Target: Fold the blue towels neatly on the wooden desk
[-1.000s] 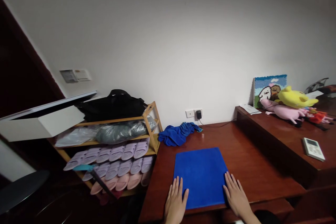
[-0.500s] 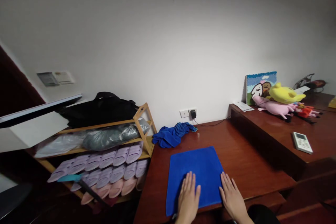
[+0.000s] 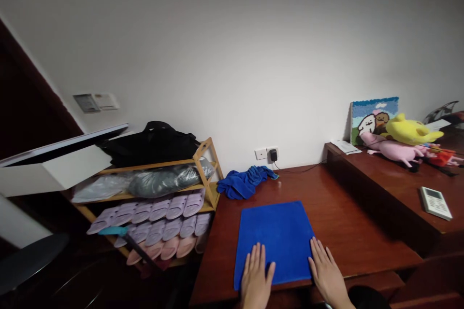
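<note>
A blue cloth (image 3: 277,236) lies flat and square on the brown wooden table (image 3: 348,227). My left hand (image 3: 256,273) rests palm down on the cloth's near left part, fingers stretched out. At the cloth's right edge lies my right hand (image 3: 326,268), also flat, its fingertips touching the border and the palm mostly on the wood. Neither hand grips anything. Farther back, a crumpled blue cloth (image 3: 242,183) sits in a loose heap by the wall.
Left of the table stands a wooden rack (image 3: 208,174) with slippers (image 3: 159,208), plastic-wrapped items and a black bag (image 3: 152,142). A charger (image 3: 273,155) trails its cable along the wall. The raised surface at right holds plush toys (image 3: 395,147) and a white remote (image 3: 435,203).
My left hand has slid from the cloth's left edge rightward onto it. My right hand stays at the right edge. The view swung right, then back.
</note>
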### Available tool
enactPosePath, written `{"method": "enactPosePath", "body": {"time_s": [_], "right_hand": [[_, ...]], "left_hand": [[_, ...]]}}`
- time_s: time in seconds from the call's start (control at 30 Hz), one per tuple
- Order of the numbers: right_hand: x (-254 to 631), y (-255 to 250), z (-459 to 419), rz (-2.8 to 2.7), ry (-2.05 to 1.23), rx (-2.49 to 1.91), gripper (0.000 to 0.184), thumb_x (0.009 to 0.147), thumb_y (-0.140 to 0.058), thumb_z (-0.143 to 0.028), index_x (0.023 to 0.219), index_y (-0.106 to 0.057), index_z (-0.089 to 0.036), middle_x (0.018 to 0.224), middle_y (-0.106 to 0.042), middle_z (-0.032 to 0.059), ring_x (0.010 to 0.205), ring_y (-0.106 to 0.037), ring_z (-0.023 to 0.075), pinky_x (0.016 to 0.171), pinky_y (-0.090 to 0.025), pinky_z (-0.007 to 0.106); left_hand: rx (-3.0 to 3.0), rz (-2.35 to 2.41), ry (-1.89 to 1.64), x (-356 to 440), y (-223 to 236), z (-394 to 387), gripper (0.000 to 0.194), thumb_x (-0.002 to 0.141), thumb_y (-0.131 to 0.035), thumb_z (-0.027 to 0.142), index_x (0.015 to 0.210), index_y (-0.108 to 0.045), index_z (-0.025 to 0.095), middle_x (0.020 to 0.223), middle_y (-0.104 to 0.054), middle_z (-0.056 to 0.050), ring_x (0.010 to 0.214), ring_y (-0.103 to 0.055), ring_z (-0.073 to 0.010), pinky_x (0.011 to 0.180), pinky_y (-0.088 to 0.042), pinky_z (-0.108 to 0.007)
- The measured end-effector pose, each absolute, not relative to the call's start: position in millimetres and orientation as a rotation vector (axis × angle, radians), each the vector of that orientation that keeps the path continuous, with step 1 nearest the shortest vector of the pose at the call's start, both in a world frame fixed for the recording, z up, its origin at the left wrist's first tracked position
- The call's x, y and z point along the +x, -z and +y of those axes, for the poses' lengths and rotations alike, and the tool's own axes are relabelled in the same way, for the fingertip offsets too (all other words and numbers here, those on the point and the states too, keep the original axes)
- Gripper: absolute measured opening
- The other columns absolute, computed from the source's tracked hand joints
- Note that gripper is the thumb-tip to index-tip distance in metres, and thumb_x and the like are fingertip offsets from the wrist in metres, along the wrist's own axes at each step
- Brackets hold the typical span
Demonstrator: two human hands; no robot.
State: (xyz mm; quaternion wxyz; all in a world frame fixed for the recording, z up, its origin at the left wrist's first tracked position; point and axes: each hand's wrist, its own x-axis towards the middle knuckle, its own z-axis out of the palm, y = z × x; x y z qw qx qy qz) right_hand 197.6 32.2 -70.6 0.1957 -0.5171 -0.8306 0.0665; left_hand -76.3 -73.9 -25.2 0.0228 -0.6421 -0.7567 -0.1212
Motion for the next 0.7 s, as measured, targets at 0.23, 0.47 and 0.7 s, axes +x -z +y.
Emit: {"method": "enactPosePath", "body": {"time_s": [0.23,0.47,0.7], "right_hand": [[193.6,68.8,45.8,-2.328,-0.241,-1.522,0.069,0.103,-0.025,-0.050,0.159,-0.050,-0.018,0.166,-0.045,0.0081,0.156,-0.038,0.0307,0.128,-0.031,0.055],[176.0,29.8,80.1,-2.380,-0.359,-1.585,0.071,0.104,-0.021,-0.047,0.163,-0.039,-0.011,0.170,-0.036,0.0089,0.159,-0.032,0.0266,0.131,-0.026,0.049],[173.6,41.7,82.1,-2.376,-0.319,-1.543,0.069,0.104,-0.025,-0.044,0.163,-0.038,-0.012,0.170,-0.035,0.0089,0.159,-0.031,0.0269,0.131,-0.026,0.050]], "left_hand": [[-1.745,-2.467,0.420,-138.0,50.5,-105.1,0.068,0.105,-0.036,0.056,0.166,-0.032,0.026,0.170,-0.038,-0.003,0.157,-0.036,-0.0292,0.128,-0.038,-0.052],[-1.739,-2.458,0.423,-141.8,60.7,-103.3,0.067,0.105,-0.039,0.053,0.166,-0.034,0.026,0.169,-0.037,-0.003,0.156,-0.038,-0.0288,0.128,-0.039,-0.050],[-1.764,-2.422,0.476,-118.7,19.3,-70.9,0.065,0.108,-0.033,0.051,0.166,-0.035,0.021,0.170,-0.036,-0.006,0.157,-0.036,-0.0291,0.128,-0.038,-0.050]]}}
